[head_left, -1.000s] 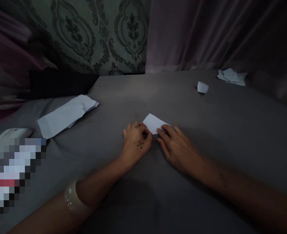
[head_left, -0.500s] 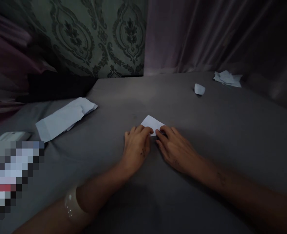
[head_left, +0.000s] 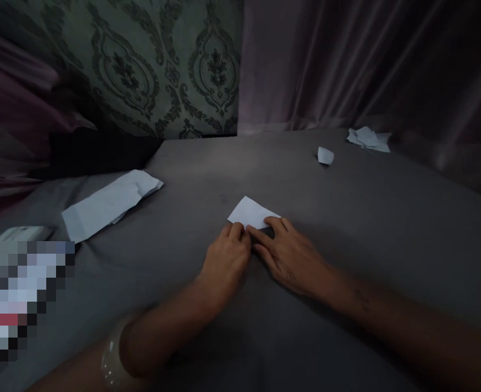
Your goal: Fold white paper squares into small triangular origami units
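A small piece of white paper (head_left: 248, 211), apparently folded, lies in front of me on the grey bed sheet. My left hand (head_left: 227, 258) is closed at its near left edge, with curled fingers gripping there; the thumb is mostly hidden. From the right, my right hand (head_left: 291, 250) holds the paper down with its bent fingers. Its index finger reaches along the near edge to the left fingertips, while the thumb stays lower, off the paper. A clear band (head_left: 116, 354) circles my left forearm.
White paper sheets (head_left: 105, 204) lie at the left, near a pale flat object (head_left: 24, 234) and a blurred-out patch. Black cloth (head_left: 102, 155) is behind them. A small curled paper piece (head_left: 325, 156) and crumpled paper (head_left: 369, 139) lie at the far right, before the curtain (head_left: 281, 71).
My left hand has drawn back from the top of the paper to its near edge, fingers now more curled. My right index finger has stretched left along that edge.
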The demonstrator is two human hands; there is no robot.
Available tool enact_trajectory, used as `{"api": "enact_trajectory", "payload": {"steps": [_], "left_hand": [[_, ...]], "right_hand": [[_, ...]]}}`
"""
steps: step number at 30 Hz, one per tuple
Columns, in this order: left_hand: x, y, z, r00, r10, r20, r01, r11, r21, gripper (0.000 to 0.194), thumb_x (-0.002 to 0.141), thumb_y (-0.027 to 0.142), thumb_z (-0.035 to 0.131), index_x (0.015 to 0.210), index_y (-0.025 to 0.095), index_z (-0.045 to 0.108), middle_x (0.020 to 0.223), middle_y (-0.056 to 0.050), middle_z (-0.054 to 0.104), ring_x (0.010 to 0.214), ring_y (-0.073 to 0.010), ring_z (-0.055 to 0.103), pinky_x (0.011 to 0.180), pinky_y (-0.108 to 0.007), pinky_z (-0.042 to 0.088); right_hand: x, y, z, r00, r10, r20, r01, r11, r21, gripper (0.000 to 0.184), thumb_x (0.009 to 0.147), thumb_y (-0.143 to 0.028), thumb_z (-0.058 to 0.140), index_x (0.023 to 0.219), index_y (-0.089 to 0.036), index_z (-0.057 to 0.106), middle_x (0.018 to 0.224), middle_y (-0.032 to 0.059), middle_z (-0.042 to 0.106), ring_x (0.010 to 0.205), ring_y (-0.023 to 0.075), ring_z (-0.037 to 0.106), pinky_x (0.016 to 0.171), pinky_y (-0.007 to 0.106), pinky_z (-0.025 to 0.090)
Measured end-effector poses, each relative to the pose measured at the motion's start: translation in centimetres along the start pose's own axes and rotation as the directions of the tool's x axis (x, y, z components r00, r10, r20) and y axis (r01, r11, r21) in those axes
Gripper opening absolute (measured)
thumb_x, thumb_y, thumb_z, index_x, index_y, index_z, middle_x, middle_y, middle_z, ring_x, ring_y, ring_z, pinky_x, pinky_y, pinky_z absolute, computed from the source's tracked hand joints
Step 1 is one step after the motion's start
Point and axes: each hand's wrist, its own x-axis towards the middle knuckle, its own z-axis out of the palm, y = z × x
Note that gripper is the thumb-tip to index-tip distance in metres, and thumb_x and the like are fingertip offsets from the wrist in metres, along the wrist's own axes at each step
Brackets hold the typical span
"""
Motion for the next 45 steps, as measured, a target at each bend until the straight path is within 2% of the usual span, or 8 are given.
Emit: {"api": "enact_trajectory", "payload": {"steps": [10, 16, 19, 29, 33, 37, 41, 45], "left_hand": [[-0.1, -1.0, 1.0, 0.96, 0.095, -0.265, -0.086, 0.995, 0.047, 0.029, 0.085, 0.014, 0.047, 0.105, 0.006, 0.068, 0.135, -0.021, 0.049, 0.127, -0.0341, 0.042, 0.103, -0.046, 0.042], [2.0, -2.5, 1.6, 0.925, -0.179, -0.335, 0.078, 0.953, -0.293, 0.028, 0.088, 0.032, 0.053, 0.076, 0.017, 0.073, 0.12, -0.012, 0.062, 0.108, -0.0268, 0.058, 0.093, -0.041, 0.048], [3.4, -3.8, 1.7, 0.89, -0.274, -0.366, 0.127, 0.917, -0.378, 0.022, 0.085, 0.028, 0.056, 0.096, 0.014, 0.069, 0.1, -0.011, 0.067, 0.095, -0.024, 0.061, 0.089, -0.039, 0.048], [3.6, -3.5, 0.7, 0.899, -0.416, -0.138, 0.268, 0.771, -0.577, 0.038, 0.078, 0.022, 0.06, 0.115, 0.015, 0.06, 0.062, 0.002, 0.059, 0.057, -0.0142, 0.057, 0.056, -0.024, 0.041], [2.5, -1.1, 0.6, 0.884, -0.447, 0.139, 0.351, 0.434, -0.83, 0.044, 0.083, 0.014, 0.052, 0.127, 0.012, 0.05, 0.049, 0.007, 0.052, 0.036, -0.0089, 0.046, 0.04, -0.019, 0.032], [1.5, 0.6, 0.7, 0.87, -0.444, 0.216, 0.364, 0.282, -0.888, 0.023, 0.086, 0.011, 0.049, 0.105, 0.004, 0.059, 0.045, 0.004, 0.051, 0.035, -0.0077, 0.045, 0.038, -0.018, 0.033], [0.5, 0.9, 0.6, 0.877, -0.433, 0.208, 0.365, 0.321, -0.874, 0.033, 0.08, 0.006, 0.049, 0.111, 0.004, 0.059, 0.053, 0.002, 0.056, 0.042, -0.0079, 0.048, 0.043, -0.019, 0.038], [-0.1, 0.7, 0.7, 0.929, -0.362, 0.075, 0.294, 0.6, -0.744, 0.042, 0.073, 0.01, 0.053, 0.114, 0.009, 0.062, 0.068, -0.001, 0.062, 0.057, -0.0112, 0.056, 0.054, -0.022, 0.043]], "right_hand": [[-0.2, 0.4, 0.2, 0.993, 0.114, -0.002, -0.113, 0.98, -0.164, 0.049, 0.099, -0.04, 0.032, 0.135, -0.012, 0.051, 0.117, 0.0179, 0.057, 0.099, 0.0286, 0.052, 0.075, 0.039, 0.05], [-0.1, 0.1, -0.1, 0.984, 0.177, 0.026, -0.169, 0.968, -0.186, 0.049, 0.099, -0.04, 0.032, 0.129, -0.009, 0.053, 0.115, 0.0181, 0.058, 0.1, 0.0274, 0.053, 0.074, 0.036, 0.049], [0.0, -0.2, -0.2, 0.982, 0.191, 0.015, -0.186, 0.969, -0.166, 0.044, 0.099, -0.035, 0.035, 0.128, -0.009, 0.054, 0.114, 0.0171, 0.058, 0.101, 0.0267, 0.052, 0.076, 0.036, 0.048], [0.3, 1.4, 0.2, 0.962, 0.245, -0.124, -0.251, 0.967, -0.038, 0.026, 0.097, -0.031, 0.044, 0.104, -0.018, 0.065, 0.114, 0.0101, 0.058, 0.103, 0.0238, 0.055, 0.075, 0.033, 0.048], [1.2, 2.9, 0.7, 0.961, 0.213, -0.178, -0.21, 0.977, 0.036, 0.023, 0.092, -0.025, 0.054, 0.111, -0.016, 0.061, 0.111, 0.0112, 0.058, 0.101, 0.0231, 0.056, 0.08, 0.034, 0.047], [2.0, 4.3, 1.6, 0.975, 0.122, -0.186, -0.093, 0.983, 0.155, 0.018, 0.092, -0.019, 0.049, 0.101, -0.017, 0.064, 0.099, 0.0084, 0.063, 0.094, 0.021, 0.056, 0.084, 0.034, 0.045], [2.0, 5.0, 2.2, 0.988, -0.043, -0.152, 0.08, 0.965, 0.251, 0.029, 0.09, -0.009, 0.041, 0.103, -0.017, 0.065, 0.099, 0.0069, 0.068, 0.093, 0.0193, 0.059, 0.086, 0.035, 0.046], [1.1, 5.5, 2.1, 0.981, -0.152, -0.123, 0.181, 0.944, 0.275, 0.04, 0.079, -0.001, 0.041, 0.105, -0.016, 0.068, 0.112, 0.0091, 0.067, 0.106, 0.0205, 0.059, 0.097, 0.039, 0.044]]}}
